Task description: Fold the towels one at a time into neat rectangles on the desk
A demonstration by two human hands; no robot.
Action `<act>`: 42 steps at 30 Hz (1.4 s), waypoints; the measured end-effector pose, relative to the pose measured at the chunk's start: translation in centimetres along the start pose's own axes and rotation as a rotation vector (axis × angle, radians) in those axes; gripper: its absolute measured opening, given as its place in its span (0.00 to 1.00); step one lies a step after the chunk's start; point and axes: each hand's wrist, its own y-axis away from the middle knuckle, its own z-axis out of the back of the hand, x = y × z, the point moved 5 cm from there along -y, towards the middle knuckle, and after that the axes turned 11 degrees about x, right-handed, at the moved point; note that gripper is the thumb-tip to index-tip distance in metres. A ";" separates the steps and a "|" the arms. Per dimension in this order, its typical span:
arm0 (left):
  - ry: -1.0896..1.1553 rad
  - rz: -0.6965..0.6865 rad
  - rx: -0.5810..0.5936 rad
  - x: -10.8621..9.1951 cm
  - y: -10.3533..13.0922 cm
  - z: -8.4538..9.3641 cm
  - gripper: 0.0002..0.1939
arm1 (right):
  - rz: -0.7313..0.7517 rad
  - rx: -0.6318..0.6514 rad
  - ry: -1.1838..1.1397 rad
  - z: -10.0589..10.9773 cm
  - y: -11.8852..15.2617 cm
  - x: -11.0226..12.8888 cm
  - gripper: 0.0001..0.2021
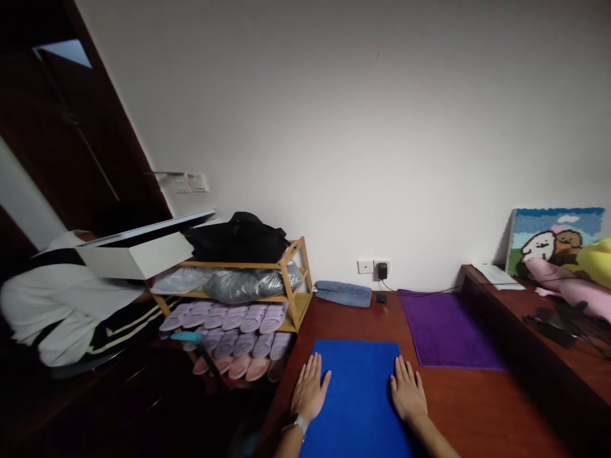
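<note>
Where the blue cloth (357, 394) lies, I rest left hand (310, 389) and right hand (409, 391) on its edges, grips flat open. Purple cloth (451, 331) lies right of it.

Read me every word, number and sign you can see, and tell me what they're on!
There are no words, numbers or signs that I can read here.
Blue cloth and purple cloth: no writing shows.
Fluffy picture: it shows animals, but no letters I can make out.
White paper: too small and blurred to tell.
Black plug and watch: too small to tell.
</note>
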 end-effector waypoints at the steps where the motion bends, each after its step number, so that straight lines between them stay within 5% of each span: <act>1: 0.003 -0.002 -0.004 0.0 -0.1 -0.1 0.38 | 0.002 -0.006 -0.004 0.5 -0.4 0.2 0.34; 5: 0.019 -0.007 -0.010 0.3 -0.1 -0.1 0.39 | 0.057 -0.026 -0.028 2.2 -2.5 1.0 0.34; 9: 0.014 -0.011 -0.007 0.4 -0.1 -0.2 0.39 | 0.079 -0.030 -0.034 1.5 -4.2 1.0 0.36; 18: -0.096 -0.063 -0.025 -0.3 0.5 1.6 0.35 | 0.104 -0.069 -0.069 1.2 -4.0 0.8 0.35; 21: -0.123 -0.255 -0.028 -4.0 0.1 3.1 0.35 | 0.111 -0.056 -0.076 1.6 -3.8 1.1 0.35; 24: -0.072 -0.408 0.024 -10.6 -1.2 3.4 0.34 | 0.100 -0.049 -0.061 1.8 -3.6 1.0 0.35; 27: 0.003 -0.478 0.060 -17.1 -3.3 2.1 0.34 | 0.118 -0.032 -0.026 1.8 -3.6 1.0 0.34; 30: 0.050 -0.522 0.084 -19.7 -5.2 0.3 0.33 | 0.141 -0.023 -0.007 1.4 -3.8 1.0 0.33; 33: 0.039 -0.465 0.113 -17.0 -6.6 -0.7 0.33 | 0.117 -0.040 -0.042 1.3 -4.1 0.9 0.34; 39: 0.000 -0.132 0.127 -4.4 -7.4 1.3 0.38 | 0.105 -0.044 -0.073 1.8 -4.0 0.9 0.34; 42: 0.014 -0.060 0.107 -0.2 -7.2 1.7 0.39 | 0.097 -0.040 -0.071 1.7 -3.9 0.8 0.34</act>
